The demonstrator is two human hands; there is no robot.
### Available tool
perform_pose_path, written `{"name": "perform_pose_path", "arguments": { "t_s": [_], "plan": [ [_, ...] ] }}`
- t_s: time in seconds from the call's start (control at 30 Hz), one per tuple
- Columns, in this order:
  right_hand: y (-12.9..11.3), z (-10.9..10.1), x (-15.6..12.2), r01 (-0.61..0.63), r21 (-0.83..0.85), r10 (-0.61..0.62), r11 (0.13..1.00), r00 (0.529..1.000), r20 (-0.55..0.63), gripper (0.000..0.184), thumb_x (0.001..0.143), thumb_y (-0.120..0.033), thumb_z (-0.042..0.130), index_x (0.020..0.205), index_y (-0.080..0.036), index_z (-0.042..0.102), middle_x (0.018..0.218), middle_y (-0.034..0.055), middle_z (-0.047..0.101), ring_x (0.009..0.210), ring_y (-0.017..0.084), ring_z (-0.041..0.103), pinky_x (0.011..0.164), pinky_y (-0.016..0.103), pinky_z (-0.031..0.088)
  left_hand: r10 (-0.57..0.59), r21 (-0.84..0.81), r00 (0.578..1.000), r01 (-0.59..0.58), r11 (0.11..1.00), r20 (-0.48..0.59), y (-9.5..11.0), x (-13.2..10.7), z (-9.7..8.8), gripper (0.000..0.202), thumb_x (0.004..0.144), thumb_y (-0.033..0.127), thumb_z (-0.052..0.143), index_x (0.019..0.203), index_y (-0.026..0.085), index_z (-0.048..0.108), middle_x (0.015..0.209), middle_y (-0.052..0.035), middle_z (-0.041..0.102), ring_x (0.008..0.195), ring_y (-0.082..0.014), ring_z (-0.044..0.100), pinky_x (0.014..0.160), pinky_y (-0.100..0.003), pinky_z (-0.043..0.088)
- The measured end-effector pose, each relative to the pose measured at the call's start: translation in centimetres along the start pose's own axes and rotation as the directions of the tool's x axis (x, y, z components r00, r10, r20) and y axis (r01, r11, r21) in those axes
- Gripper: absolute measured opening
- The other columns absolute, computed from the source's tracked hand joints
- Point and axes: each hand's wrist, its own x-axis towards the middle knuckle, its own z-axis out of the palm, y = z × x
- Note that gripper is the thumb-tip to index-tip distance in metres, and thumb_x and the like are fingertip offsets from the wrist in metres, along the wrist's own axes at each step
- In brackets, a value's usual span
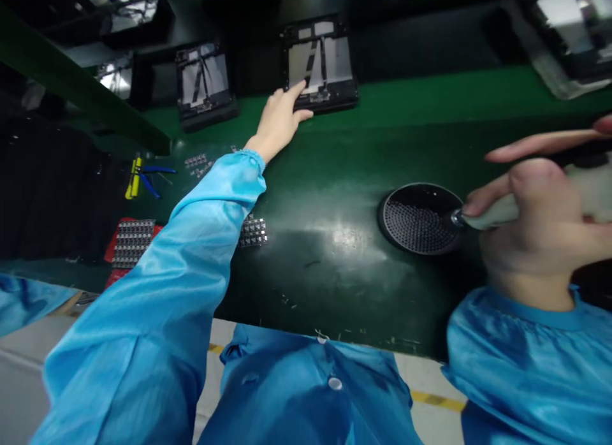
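Observation:
My left hand [282, 116] reaches forward with thumb and index finger apart. Its fingertips are at the near left corner of an opened black tablet-like device [337, 65], which has pale panels and dark ribbon cables inside. At the right, my right hand [535, 222] is wrapped round a pale electric screwdriver [495, 214], its index finger stretched out along it. The metal tip of the screwdriver points left, over the right side of a round black screw tray [396, 234] with a perforated plate. Blur and the picture's edge hide the back of the screwdriver.
Another opened device [203, 81] lies further left on the green bench [306, 177]. Yellow and blue-handled tools [138, 177], small circuit board panels [134, 241] and red pads lie at the left. A green post [86, 81] crosses there. Another person's blue sleeve [33, 301] shows at far left.

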Motion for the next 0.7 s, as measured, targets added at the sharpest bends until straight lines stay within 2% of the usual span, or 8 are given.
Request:
{"name": "perform_pose_path", "arguments": {
  "t_s": [0.1, 0.17, 0.3, 0.4, 0.47, 0.57, 0.63, 0.7],
  "plan": [
    [0.1, 0.1, 0.2, 0.081, 0.072, -0.086, 0.994, 0.994, 0.066, 0.092, 0.088, -0.066, 0.067, 0.139, -0.002, 0.024, 0.144, 0.0162, 0.042, 0.106, 0.002, 0.063, 0.062, 0.011, 0.04, 0.005, 0.044, 0.999, -0.006, 0.999, 0.037, 2.6, -2.8, -2.3, 0.067, 0.101, 0.014, 0.082, 0.163, 0.014, 0.055, 0.163, -0.0049, 0.065, 0.149, -0.0208, 0.054, 0.139, -0.039, 0.032],
    [0.3, 0.0, 0.5, 0.117, 0.108, -0.127, 0.987, 0.988, 0.087, 0.094, 0.087, -0.068, 0.067, 0.139, -0.003, 0.025, 0.144, 0.0163, 0.041, 0.101, 0.002, 0.062, 0.059, 0.013, 0.037, 0.076, 0.034, 0.994, -0.079, 0.996, 0.074, 3.7, -6.6, -4.8, 0.057, 0.108, 0.023, 0.075, 0.162, 0.014, 0.057, 0.163, -0.0068, 0.063, 0.152, -0.0232, 0.052, 0.14, -0.041, 0.031],
    [1.2, -0.2, 1.0, 0.141, 0.159, -0.159, 0.977, 0.982, 0.104, 0.088, 0.087, -0.062, 0.068, 0.141, -0.006, 0.027, 0.154, 0.0155, 0.035, 0.09, -0.006, 0.055, 0.058, 0.014, 0.034, 0.183, 0.003, 0.962, -0.187, 0.982, 0.202, 4.1, -18.7, -8.2, 0.054, 0.101, 0.035, 0.084, 0.15, 0.022, 0.066, 0.148, -0.0115, 0.067, 0.146, -0.0338, 0.058, 0.133, -0.054, 0.046],
    [1.8, -0.2, 0.9, 0.186, 0.187, -0.212, 0.965, 0.968, 0.133, 0.082, 0.091, -0.056, 0.065, 0.139, -0.003, 0.025, 0.162, 0.0174, 0.022, 0.092, -0.009, 0.055, 0.057, 0.012, 0.033, 0.193, 0.07, 0.957, -0.213, 0.975, 0.218, 4.0, -28.0, -8.2, 0.052, 0.105, 0.026, 0.074, 0.155, 0.029, 0.062, 0.155, -0.015, 0.057, 0.155, -0.0377, 0.053, 0.131, -0.06, 0.047],
    [2.0, -0.1, 0.7, 0.203, 0.179, -0.23, 0.963, 0.962, 0.146, 0.079, 0.095, -0.054, 0.062, 0.139, 0.0, 0.024, 0.162, 0.0164, 0.022, 0.095, -0.009, 0.056, 0.058, 0.009, 0.035, 0.14, 0.144, 0.962, -0.177, 0.974, 0.235, 4.1, -32.0, -7.8, 0.051, 0.106, 0.031, 0.073, 0.155, 0.033, 0.06, 0.16, -0.0167, 0.051, 0.151, -0.0416, 0.056, 0.123, -0.064, 0.054],
    [1.7, 0.1, 0.4, 0.169, 0.184, -0.202, 0.968, 0.964, 0.173, 0.074, 0.095, -0.049, 0.06, 0.14, -0.002, 0.024, 0.161, 0.0151, 0.025, 0.09, -0.011, 0.054, 0.058, 0.01, 0.036, 0.084, 0.216, 0.948, -0.155, 0.964, 0.308, 3.6, -33.2, -8.5, 0.075, 0.102, 0.048, 0.077, 0.169, 0.042, 0.043, 0.162, -0.0165, 0.059, 0.147, -0.0507, 0.06, 0.118, -0.077, 0.052],
    [1.3, 0.2, 0.2, 0.128, 0.2, -0.164, 0.971, 0.971, 0.176, 0.079, 0.09, -0.049, 0.063, 0.142, -0.005, 0.024, 0.155, 0.0155, 0.034, 0.085, -0.011, 0.051, 0.057, 0.013, 0.036, 0.054, 0.253, 0.959, -0.128, 0.959, 0.28, 2.2, -31.6, -9.9, 0.086, 0.1, 0.057, 0.076, 0.174, 0.044, 0.034, 0.164, -0.0159, 0.06, 0.151, -0.0563, 0.055, 0.121, -0.086, 0.044],
    [0.9, 0.2, 0.0, 0.095, 0.196, -0.129, 0.976, 0.977, 0.168, 0.087, 0.083, -0.052, 0.066, 0.144, -0.008, 0.023, 0.138, 0.0124, 0.048, 0.082, -0.01, 0.05, 0.057, 0.015, 0.035, -0.018, 0.303, 0.978, -0.047, 0.952, 0.21, -0.1, -29.1, -11.4, 0.09, 0.095, 0.066, 0.076, 0.173, 0.044, 0.039, 0.165, -0.0159, 0.056, 0.153, -0.0598, 0.052, 0.123, -0.088, 0.041]
  ]
}}
